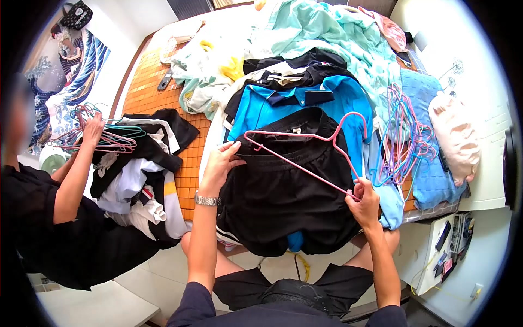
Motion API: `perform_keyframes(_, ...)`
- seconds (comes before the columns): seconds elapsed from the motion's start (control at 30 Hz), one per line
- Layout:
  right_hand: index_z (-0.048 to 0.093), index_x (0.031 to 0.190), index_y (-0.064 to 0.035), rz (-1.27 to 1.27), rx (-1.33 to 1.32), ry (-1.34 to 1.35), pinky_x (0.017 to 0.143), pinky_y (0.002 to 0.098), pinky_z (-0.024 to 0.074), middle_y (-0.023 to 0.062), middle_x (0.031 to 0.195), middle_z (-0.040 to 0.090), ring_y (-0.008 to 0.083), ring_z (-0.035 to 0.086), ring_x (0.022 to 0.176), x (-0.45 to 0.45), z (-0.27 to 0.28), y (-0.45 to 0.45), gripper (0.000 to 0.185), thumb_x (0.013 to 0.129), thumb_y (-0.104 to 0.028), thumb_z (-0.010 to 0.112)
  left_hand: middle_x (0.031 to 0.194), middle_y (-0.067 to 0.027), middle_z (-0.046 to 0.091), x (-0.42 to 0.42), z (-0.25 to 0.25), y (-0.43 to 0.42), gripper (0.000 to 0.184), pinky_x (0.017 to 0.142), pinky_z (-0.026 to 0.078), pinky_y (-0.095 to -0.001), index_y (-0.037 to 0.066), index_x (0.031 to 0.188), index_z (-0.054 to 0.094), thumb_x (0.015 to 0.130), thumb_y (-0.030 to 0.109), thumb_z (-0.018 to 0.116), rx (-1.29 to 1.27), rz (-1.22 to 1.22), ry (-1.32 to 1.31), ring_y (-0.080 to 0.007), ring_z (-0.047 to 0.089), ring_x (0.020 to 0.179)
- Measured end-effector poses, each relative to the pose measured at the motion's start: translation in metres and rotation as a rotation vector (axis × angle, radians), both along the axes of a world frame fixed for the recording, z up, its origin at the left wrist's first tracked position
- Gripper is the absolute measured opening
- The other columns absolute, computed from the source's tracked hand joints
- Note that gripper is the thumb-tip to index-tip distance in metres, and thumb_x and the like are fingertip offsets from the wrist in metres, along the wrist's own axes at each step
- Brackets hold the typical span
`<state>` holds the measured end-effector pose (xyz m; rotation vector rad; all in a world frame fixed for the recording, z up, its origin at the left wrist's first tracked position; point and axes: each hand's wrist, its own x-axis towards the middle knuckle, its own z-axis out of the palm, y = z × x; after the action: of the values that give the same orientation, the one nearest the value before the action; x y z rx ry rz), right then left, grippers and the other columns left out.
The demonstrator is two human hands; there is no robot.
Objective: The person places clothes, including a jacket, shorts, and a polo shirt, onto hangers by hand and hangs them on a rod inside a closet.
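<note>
A pair of black shorts [283, 201] lies spread in front of me with its waistband toward the far side. My left hand [220, 164] pinches the left end of that waistband; a silver watch is on this wrist. In my right hand [364, 201] is one corner of a pink clothes hanger [305, 163]. The hanger slants over the waistband opening, its hook pointing up and to the right. Its left corner is close to my left fingers. Beneath the shorts, a bright blue collared shirt [343, 101] tops a pile of clothes.
A tangle of pink and blue hangers [406, 136] lies on the bed to the right, beside a blue pillow [430, 169]. At left, another person holds several hangers [109, 139] over heaped clothes [136, 185]. Rumpled mint bedding [321, 32] and a phone [164, 80] lie farther back.
</note>
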<state>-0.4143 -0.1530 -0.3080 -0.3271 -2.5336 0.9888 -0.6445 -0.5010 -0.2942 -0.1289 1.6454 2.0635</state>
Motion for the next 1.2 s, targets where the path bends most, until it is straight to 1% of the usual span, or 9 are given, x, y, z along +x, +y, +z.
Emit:
perform_keyframes(0.1,0.054,0.111,-0.006,0.007,-0.019,0.039,0.056,0.0324,0.051,0.0077,0.072,0.058,0.0197,0.06,0.059,-0.002,0.0,0.0,0.043,0.075,0.001,0.077,0.094,-0.0037,0.074,0.001,0.006,0.001,0.018,0.072,0.057,-0.0289,0.005,0.104,0.07,0.097,0.021,0.069,0.053,-0.038,-0.02,-0.0126,0.07,0.078)
perform_keyframes(0.3,0.055,0.11,-0.0048,0.03,0.043,0.124,0.056,0.0325,0.05,0.0072,0.073,0.059,0.0191,0.059,0.06,0.0,-0.007,0.004,0.042,0.075,0.002,0.078,0.091,-0.0052,0.074,-0.003,0.001,-0.003,0.016,0.064,0.056,-0.0275,0.004,0.099,0.069,0.094,0.02,0.071,0.068,-0.027,-0.035,-0.0127,0.07,0.073)
perform_keyframes(0.37,0.055,0.11,-0.0049,0.027,0.054,0.13,0.056,0.0322,0.05,0.0073,0.074,0.059,0.0189,0.059,0.06,0.002,-0.008,0.006,0.043,0.074,0.002,0.078,0.085,-0.0016,0.069,-0.003,0.002,-0.004,0.017,0.062,0.055,-0.0277,0.003,0.095,0.069,0.093,0.019,0.07,0.029,0.011,-0.053,-0.0102,0.064,0.07)
perform_keyframes(0.47,0.054,0.109,-0.0049,0.017,0.05,0.135,0.056,0.0315,0.0497,0.0071,0.075,0.058,0.0178,0.058,0.061,0.007,-0.012,0.009,0.043,0.074,0.003,0.078,0.083,-0.0016,0.068,-0.002,0.004,-0.003,0.015,0.059,0.053,-0.0269,0.003,0.094,0.069,0.092,0.018,0.071,0.004,0.05,-0.055,-0.0097,0.062,0.067)
perform_keyframes(0.73,0.051,0.11,-0.0052,-0.017,0.019,0.149,0.055,0.0276,0.0482,0.005,0.074,0.056,0.0129,0.056,0.059,0.013,-0.017,0.016,0.044,0.076,0.003,0.079,0.08,-0.0017,0.067,-0.003,0.007,-0.002,0.016,0.057,0.052,-0.0267,0.002,0.092,0.069,0.092,0.019,0.071,-0.017,0.073,-0.039,-0.0099,0.06,0.065)
perform_keyframes(0.9,0.049,0.115,-0.0056,-0.099,-0.078,0.084,0.054,0.0261,0.0469,0.0041,0.073,0.053,0.0111,0.055,0.059,0.016,-0.018,0.027,0.049,0.076,0.003,0.079,0.079,-0.0015,0.066,-0.002,0.012,-0.002,0.016,0.055,0.051,-0.0266,0.002,0.093,0.07,0.092,0.018,0.071,-0.018,0.101,-0.027,-0.01,0.059,0.064)
perform_keyframes(1.03,0.051,0.113,-0.0053,-0.007,-0.029,0.105,0.055,0.0293,0.0495,0.0057,0.076,0.057,0.0142,0.057,0.061,0.013,-0.024,0.026,0.048,0.075,0.002,0.079,0.074,0.0,0.063,0.001,0.018,0.002,0.017,0.052,0.049,-0.0253,0.002,0.091,0.07,0.092,0.019,0.071,-0.032,0.078,-0.012,-0.0092,0.057,0.059)
perform_keyframes(1.07,0.052,0.112,-0.0048,0.019,-0.003,0.112,0.056,0.0311,0.0513,0.0077,0.079,0.06,0.0167,0.059,0.063,0.01,-0.021,0.023,0.048,0.074,0.001,0.08,0.073,0.0006,0.063,0.002,0.018,0.002,0.017,0.051,0.048,-0.0247,0.002,0.09,0.071,0.092,0.019,0.071,-0.036,0.06,-0.004,-0.0087,0.057,0.057)
perform_keyframes(1.2,0.053,0.111,-0.005,0.028,0.065,0.143,0.059,0.0318,0.0522,0.0096,0.081,0.062,0.0194,0.06,0.063,0.001,-0.018,0.015,0.046,0.073,0.0,0.08,0.072,0.0015,0.061,0.005,0.018,0.004,0.017,0.049,0.047,-0.0241,0.002,0.09,0.072,0.093,0.018,0.07,-0.047,0.059,0.016,-0.0076,0.056,0.056)
